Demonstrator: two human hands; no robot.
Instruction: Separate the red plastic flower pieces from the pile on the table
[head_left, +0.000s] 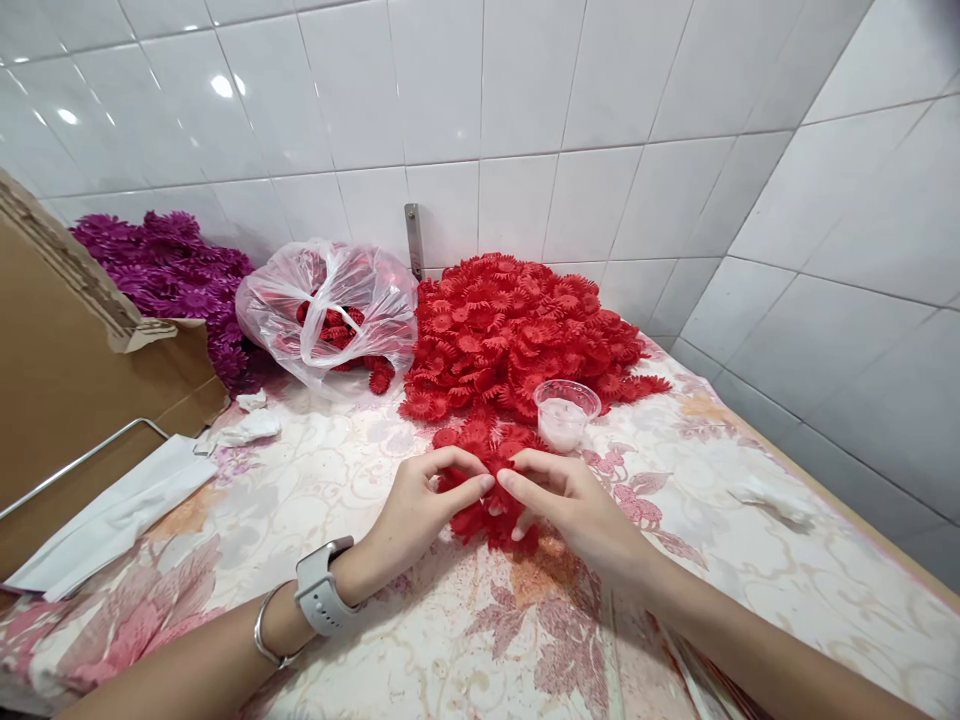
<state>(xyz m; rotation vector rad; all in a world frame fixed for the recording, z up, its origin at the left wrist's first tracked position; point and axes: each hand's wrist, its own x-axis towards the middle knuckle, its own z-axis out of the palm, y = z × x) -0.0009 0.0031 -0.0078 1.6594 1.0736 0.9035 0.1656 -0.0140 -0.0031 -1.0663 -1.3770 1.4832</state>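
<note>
My left hand (442,490) and my right hand (559,495) meet at the middle of the table. Thumb and forefinger of each pinch a red artificial flower (501,470) between them, and the fingers hide part of it. More red petals lie below and around the fingertips. Directly behind my hands rises a large heap of red artificial flowers (517,320). A small clear plastic cup (566,415) with whitish contents stands beside the heap, just beyond my right hand. On my left wrist are a watch and a bangle.
A clear plastic bag (277,310) holding dark red pieces sits left of the heap. Purple artificial flowers (176,270) are piled behind a cardboard box (82,370) at the left. White paper (120,515) lies near the box. Tiled walls (525,90) bound the flowered tablecloth (315,480).
</note>
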